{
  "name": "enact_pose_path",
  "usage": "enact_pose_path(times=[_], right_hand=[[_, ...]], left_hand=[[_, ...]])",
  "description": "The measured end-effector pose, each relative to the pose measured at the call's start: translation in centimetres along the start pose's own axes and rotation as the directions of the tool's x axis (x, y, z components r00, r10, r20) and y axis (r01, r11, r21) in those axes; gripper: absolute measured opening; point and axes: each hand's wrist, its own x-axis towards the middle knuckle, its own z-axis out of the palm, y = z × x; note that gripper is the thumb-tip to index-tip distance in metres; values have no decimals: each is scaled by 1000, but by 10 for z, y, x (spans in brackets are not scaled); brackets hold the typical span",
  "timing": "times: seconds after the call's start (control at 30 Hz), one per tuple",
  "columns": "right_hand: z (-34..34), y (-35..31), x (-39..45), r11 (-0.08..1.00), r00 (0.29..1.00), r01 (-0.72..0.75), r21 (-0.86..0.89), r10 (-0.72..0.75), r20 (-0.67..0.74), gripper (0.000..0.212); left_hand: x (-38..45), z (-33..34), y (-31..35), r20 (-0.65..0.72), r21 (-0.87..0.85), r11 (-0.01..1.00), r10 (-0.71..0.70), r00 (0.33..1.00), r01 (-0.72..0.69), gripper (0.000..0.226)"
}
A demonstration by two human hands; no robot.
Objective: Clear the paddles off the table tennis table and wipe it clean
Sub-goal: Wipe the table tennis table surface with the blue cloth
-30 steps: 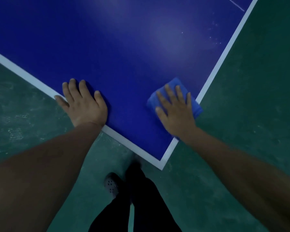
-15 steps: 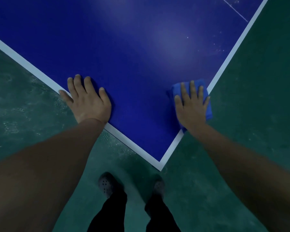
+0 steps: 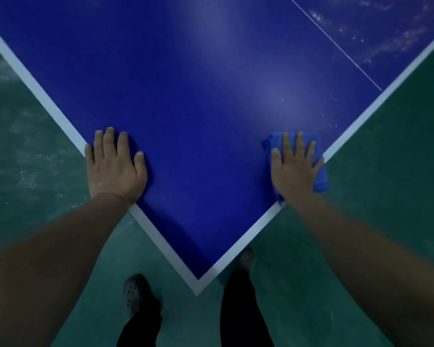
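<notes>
While the person stands at the near corner of the blue table [image 3: 198, 121], the left hand [image 3: 114, 169] lies flat at centre left on its white edge, fingers straight and close together. At centre right the right hand [image 3: 295, 169] presses a folded blue cloth [image 3: 321, 176] against the other edge, fingers slightly spread.

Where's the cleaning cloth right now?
In the head view the blue cloth lies flat under the right hand, on the table's right edge by the white border, a little up from the near corner.
</notes>
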Motion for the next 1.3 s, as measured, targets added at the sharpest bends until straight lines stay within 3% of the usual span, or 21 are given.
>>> enact_pose_path(times=[0.03,0.1,0.17,0.2,0.23,0.37,0.43,0.5,0.57,0.67,0.73,0.8,0.9,0.97,1.03,1.1,1.17,1.23,1.27,1.3], right_hand=[[2,-14,4,1000,1000,-10,8,10,-3,63],[14,-42,-16,966,966,255,-34,-256,-29,62],[25,-52,-48,773,778,625,-106,-628,15,58],[25,-46,-49,689,697,715,-118,-715,47,57],[20,-34,-36,666,674,738,-110,-735,74,57],[-7,33,48,886,901,434,-163,-427,80,67],[-15,55,62,918,929,369,-143,-364,64,67],[-10,47,50,898,912,409,-161,-405,58,66],[-1,17,27,807,819,574,-142,-570,67,62],[11,-42,11,560,564,826,-70,-821,84,57],[11,-76,35,488,491,871,-54,-866,95,57],[3,-87,85,544,554,831,-117,-828,84,60],[-18,-44,173,821,836,543,-176,-548,25,59],[-36,1,215,951,957,290,-102,-292,3,60],[-43,11,223,996,995,92,-1,-92,36,63],[-31,-18,194,994,994,112,6,-112,-12,64],[-14,-50,134,924,924,380,-45,-381,-37,61],[2,-48,67,718,722,691,-81,-691,30,59],[5,-31,50,645,650,759,-88,-758,57,58],[5,-6,50,625,632,775,-97,-772,71,57]], left_hand=[[-5,0,4,-3,16,1000,-17,1000,17,71],[-20,1,22,-25,15,998,-61,998,61,73],[-39,5,57,-52,-29,997,-71,996,69,72],[-47,8,78,-55,-55,997,-58,997,55,71],[-54,11,99,-45,-72,997,-44,998,41,71],[-73,27,157,76,-41,997,-57,996,60,75],[-81,36,166,117,24,997,-81,990,78,76],[-83,42,167,108,23,998,-67,992,65,76],[-83,42,165,78,-17,997,-74,994,75,75],[-84,43,165,30,-53,994,-99,995,100,72],[-84,41,166,37,-63,994,-91,995,94,71],[-84,40,166,45,-64,995,-68,997,70,69],[-83,36,166,68,-47,997,-55,996,58,66],[-83,35,167,80,-39,997,-56,995,59,66],[-83,34,168,85,-31,998,-55,995,58,65],[-82,33,168,87,-38,997,-60,994,64,66],[-82,33,169,89,-52,996,-64,994,69,66],[-82,34,168,82,-62,996,-65,994,71,66],[-82,35,168,76,-64,996,-65,995,70,66],[-83,36,167,75,-60,996,-67,995,72,65]])
